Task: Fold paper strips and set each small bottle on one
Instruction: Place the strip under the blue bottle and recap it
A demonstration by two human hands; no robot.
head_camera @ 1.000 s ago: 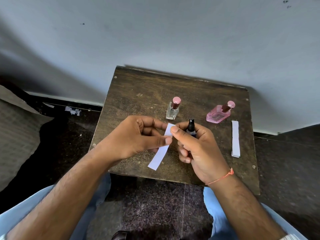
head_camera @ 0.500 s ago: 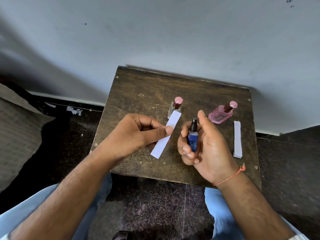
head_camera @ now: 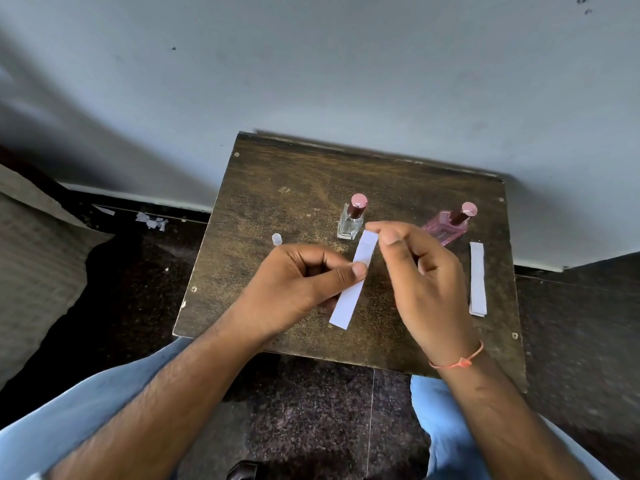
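My left hand (head_camera: 298, 289) pinches a white paper strip (head_camera: 348, 299) near its middle, holding it slanted above the small wooden table (head_camera: 277, 188). The thumb and forefinger of my right hand (head_camera: 429, 289) meet at the strip's far end. A clear square bottle with a pink cap (head_camera: 350, 223) stands just beyond the strip. A pink bottle (head_camera: 446, 230) leans at the right, partly behind my right hand. No blue bottle shows anywhere. Another white paper strip (head_camera: 478, 278) lies flat at the table's right edge.
A tiny clear cap (head_camera: 277, 238) stands on the table left of my left hand. The table backs onto a pale wall. Paper scraps (head_camera: 150, 221) lie on the dark floor at the left, beside a grey cushion (head_camera: 31, 265). My knees are under the near edge.
The blue bottle that my right hand held is out of sight. My right hand has moved up to the strip's far end. The tiny clear cap now shows on the table.
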